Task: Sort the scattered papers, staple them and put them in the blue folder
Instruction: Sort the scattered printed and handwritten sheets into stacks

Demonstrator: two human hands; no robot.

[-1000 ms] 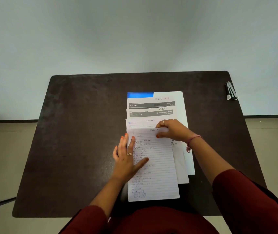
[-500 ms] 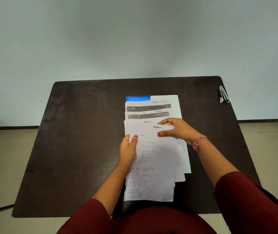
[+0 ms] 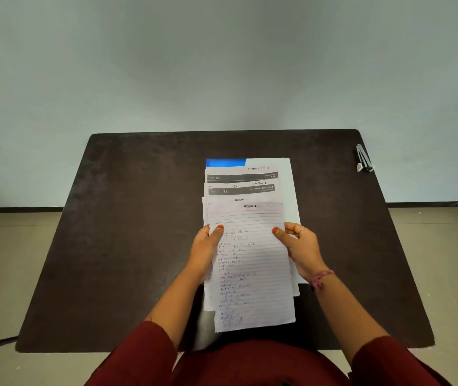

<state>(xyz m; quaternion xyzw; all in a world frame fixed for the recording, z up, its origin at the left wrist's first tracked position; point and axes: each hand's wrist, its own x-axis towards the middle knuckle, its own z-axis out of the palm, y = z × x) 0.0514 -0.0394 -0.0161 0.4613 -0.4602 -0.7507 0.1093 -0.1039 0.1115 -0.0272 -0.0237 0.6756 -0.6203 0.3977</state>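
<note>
1. Both hands shifted since the earlier frames: my right hand (image 3: 301,247) left the sheet's top edge for its right edge, and my left hand (image 3: 205,247) went from lying flat on the page to pinching its left edge. Top lined sheet (image 3: 250,263) now looks lifted toward me.
2. Finger state: left thumb on top of the sheet, other fingers hidden under it, so holding it. Right thumb pinches the right edge the same way, fingers curled behind.
3. Rest of the papers (image 3: 243,185) sit fanned just beyond my fingertips. Blue folder (image 3: 225,162) is under them; only one corner shows past their far edge.
4. Stapler (image 3: 363,161) is well apart, far right of my right hand, at the corner of the table (image 3: 138,218).
5. Handling, my judgement: sheets are light, floppy and slide easily on each other. A one-sided grip would let them droop or crease. Best hold is both long edges near the middle, then tap the edges square before stapling.
6. Stack not yet squared or stapled.
</note>
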